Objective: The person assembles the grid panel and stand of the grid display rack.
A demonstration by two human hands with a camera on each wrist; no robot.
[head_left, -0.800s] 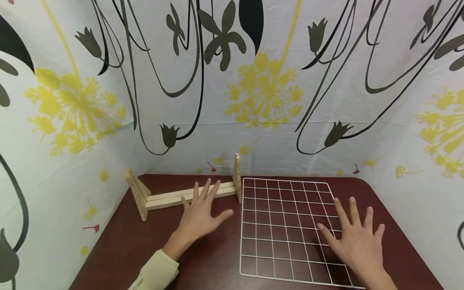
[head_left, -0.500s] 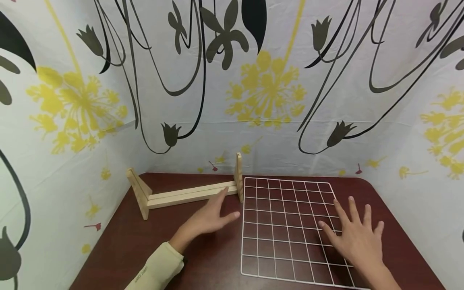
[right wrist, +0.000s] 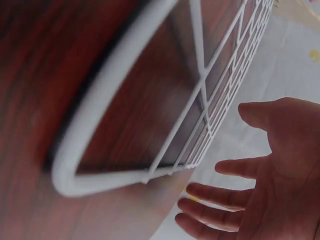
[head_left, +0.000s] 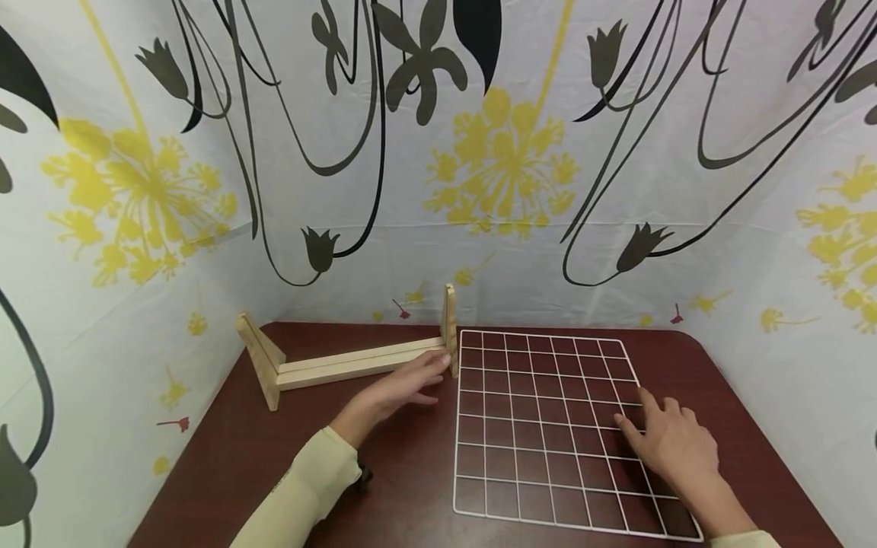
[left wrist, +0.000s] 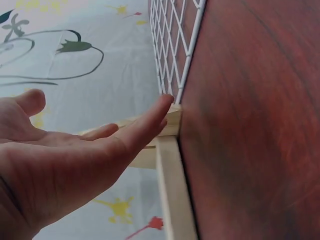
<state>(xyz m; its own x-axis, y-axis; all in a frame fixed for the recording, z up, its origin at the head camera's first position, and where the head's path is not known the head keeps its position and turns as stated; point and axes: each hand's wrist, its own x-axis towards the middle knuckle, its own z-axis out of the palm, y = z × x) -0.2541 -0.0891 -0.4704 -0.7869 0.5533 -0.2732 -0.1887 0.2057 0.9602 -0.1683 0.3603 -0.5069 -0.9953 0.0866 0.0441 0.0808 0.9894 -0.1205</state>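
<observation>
A pale wooden stand [head_left: 363, 365] with an upright at each end lies at the back left of the table. Its right upright [head_left: 448, 331] stands close to a white wire grid panel [head_left: 541, 441], which lies flat. My left hand [head_left: 404, 380] reaches to the right end of the stand, fingers extended and curled round nothing; whether they touch the wood I cannot tell. In the left wrist view the fingertips overlap the wooden end piece [left wrist: 172, 120]. My right hand [head_left: 674, 441] hovers at the grid's right edge, fingers loosely bent. The right wrist view shows that hand [right wrist: 270, 185] holding nothing.
The dark red table [head_left: 404, 495] bears both things. Patterned cloth [head_left: 384, 190] rises behind the table and along both sides. A small black object [head_left: 366, 478] shows under the left sleeve.
My left hand has moved right, to the stand's right end, and turned with its fingers drawn together. My right hand's spread fingers have bent and come closer to the grid's edge.
</observation>
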